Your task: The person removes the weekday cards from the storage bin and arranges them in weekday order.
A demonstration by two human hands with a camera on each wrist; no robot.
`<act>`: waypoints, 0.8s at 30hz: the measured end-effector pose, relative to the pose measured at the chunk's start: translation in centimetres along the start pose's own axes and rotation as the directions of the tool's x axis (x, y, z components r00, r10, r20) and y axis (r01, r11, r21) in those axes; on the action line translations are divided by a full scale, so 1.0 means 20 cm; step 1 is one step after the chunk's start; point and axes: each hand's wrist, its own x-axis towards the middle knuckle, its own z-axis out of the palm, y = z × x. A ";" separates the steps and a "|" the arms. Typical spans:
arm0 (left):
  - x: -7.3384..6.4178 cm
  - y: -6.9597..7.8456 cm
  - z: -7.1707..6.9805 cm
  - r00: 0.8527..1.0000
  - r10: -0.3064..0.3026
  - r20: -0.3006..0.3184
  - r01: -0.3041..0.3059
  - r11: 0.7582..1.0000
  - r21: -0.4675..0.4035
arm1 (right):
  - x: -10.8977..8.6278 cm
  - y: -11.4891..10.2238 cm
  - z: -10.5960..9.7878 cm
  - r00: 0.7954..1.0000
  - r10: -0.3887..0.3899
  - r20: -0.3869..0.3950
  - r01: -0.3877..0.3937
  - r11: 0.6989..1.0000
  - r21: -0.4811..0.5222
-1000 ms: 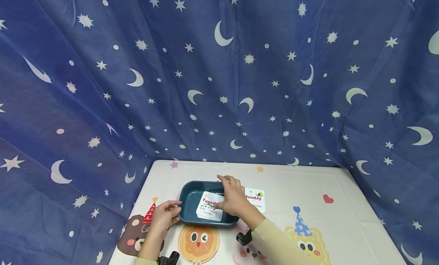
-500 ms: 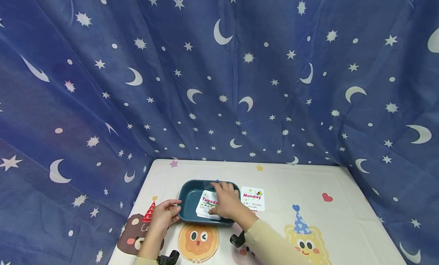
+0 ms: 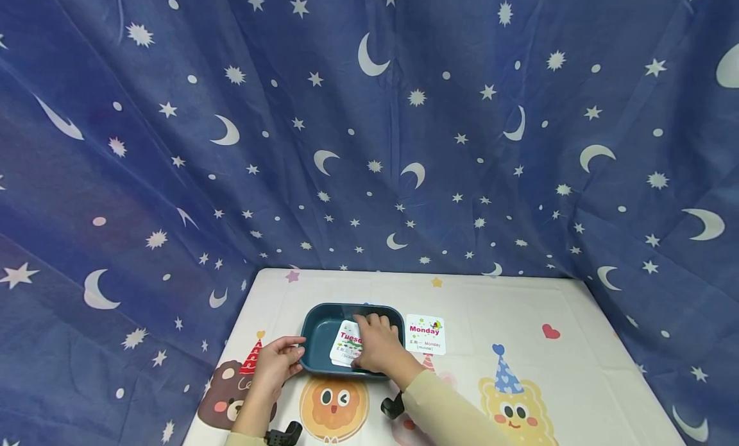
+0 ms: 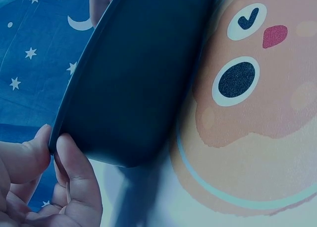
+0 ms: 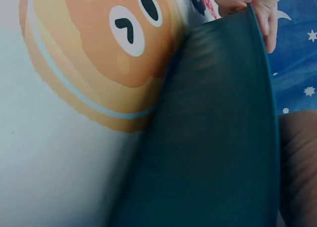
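Note:
A dark teal oblong tray (image 3: 315, 346) stands on the table. My left hand (image 3: 274, 367) pinches its left rim between thumb and fingers, as the left wrist view shows at the rim (image 4: 74, 88). Inside the tray lies a white card reading "Tuesday" (image 3: 345, 344), with another card's edge showing beneath it. My right hand (image 3: 378, 348) reaches into the tray's right half, thumb near the cards' lower edge and fingers bent downward. It covers the right part of the cards, and I cannot tell whether it grips one. In the right wrist view the tray's outer wall (image 5: 218, 118) hides the fingertips.
A white "Monday" card (image 3: 425, 335) lies on the table just right of the tray. The table (image 3: 496, 311) has a white cover printed with cartoon figures. Behind and at the sides hangs a blue curtain (image 3: 323, 196) with moons and stars.
My right hand has moved left and down into the tray, covering more of the "Tuesday" card and uncovering the "Monday" card. My left hand has stayed at the rim.

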 end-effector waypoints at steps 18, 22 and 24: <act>0.00 -0.01 0.00 1.000 -0.002 0.003 0.002 1.000 -0.022 | 0.03 0.00 0.08 0.999 0.026 0.038 -0.024 0.998 -0.058; 0.00 -0.01 0.00 1.000 -0.002 -0.003 0.002 1.000 -0.019 | 0.04 0.01 0.09 0.999 0.027 0.034 -0.025 0.998 -0.052; 0.01 -0.01 0.00 1.000 0.001 -0.005 -0.001 1.000 -0.014 | 0.04 0.01 0.09 0.999 0.027 0.029 -0.026 0.999 -0.041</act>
